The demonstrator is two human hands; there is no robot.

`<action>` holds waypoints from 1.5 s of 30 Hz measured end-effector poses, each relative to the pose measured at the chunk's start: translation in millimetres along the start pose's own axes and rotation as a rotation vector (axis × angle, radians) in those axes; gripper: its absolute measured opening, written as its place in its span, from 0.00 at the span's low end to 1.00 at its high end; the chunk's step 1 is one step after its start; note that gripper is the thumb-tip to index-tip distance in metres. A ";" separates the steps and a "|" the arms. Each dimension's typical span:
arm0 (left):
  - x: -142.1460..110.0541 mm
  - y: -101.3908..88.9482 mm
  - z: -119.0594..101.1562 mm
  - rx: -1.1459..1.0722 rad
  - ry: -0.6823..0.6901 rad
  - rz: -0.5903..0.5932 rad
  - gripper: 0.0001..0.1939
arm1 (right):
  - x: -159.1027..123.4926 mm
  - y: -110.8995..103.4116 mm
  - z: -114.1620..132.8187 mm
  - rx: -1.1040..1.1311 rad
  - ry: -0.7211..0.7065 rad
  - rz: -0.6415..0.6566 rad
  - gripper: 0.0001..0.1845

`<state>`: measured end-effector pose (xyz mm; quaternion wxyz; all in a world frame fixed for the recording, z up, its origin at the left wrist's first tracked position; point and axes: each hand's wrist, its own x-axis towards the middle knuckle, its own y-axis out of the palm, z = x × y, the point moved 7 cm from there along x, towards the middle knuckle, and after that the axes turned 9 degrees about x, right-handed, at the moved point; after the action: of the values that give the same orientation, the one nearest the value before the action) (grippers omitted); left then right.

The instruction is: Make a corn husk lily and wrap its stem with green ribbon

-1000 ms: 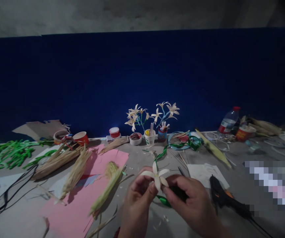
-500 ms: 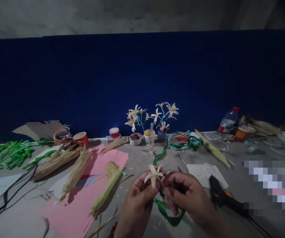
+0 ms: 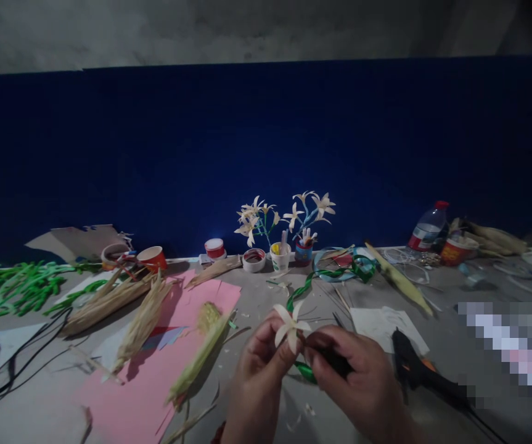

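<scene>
My left hand (image 3: 263, 364) pinches a cream-white artificial flower (image 3: 291, 328) with narrow pointed petals. Close beside it, my right hand (image 3: 353, 364) is closed at the flower's base, gripping a shiny green ribbon (image 3: 305, 372). A short stretch of this ribbon shows below the fingers, and a twisted length runs away behind the hands across the table. The flower's stem and the right fingertips' exact hold are partly hidden. To the right of my right hand lies a black glue gun (image 3: 425, 373).
White flowers stand in a white cup (image 3: 279, 256) and a dark cup (image 3: 304, 251) at the back. Corn husks (image 3: 143, 324) and pink paper (image 3: 129, 394) lie left, green pipe cleaners (image 3: 25, 287) farther left. A bottle (image 3: 428, 228) stands back right, near white paper (image 3: 388, 327).
The green ribbon loop that hung below my hands has mostly drawn up out of sight. The flower has turned slightly to face me, and my right hand has shifted a little.
</scene>
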<state>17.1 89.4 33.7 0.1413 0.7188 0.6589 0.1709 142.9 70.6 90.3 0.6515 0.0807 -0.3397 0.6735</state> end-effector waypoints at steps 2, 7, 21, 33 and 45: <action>0.2 1.2 -3.4 0.020 0.020 0.019 0.09 | 0.0 2.4 -4.7 0.107 0.054 0.052 0.06; 0.3 4.8 -5.4 -0.015 -0.024 0.070 0.08 | -6.2 11.3 -30.4 0.549 0.344 0.076 0.06; 2.3 7.2 -7.4 -0.017 -0.045 0.080 0.07 | 2.8 5.3 -29.1 0.503 0.370 0.074 0.03; 0.6 7.4 -8.2 0.011 -0.023 0.039 0.08 | 3.5 1.5 -17.9 0.456 0.284 0.070 0.03; -0.4 8.3 -3.2 -0.023 -0.049 0.094 0.09 | -1.0 -3.8 -5.1 0.112 0.068 0.065 0.07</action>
<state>23.1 88.2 40.2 0.1573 0.7513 0.6187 0.1673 148.2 72.4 87.2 0.6348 0.0832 -0.2818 0.7146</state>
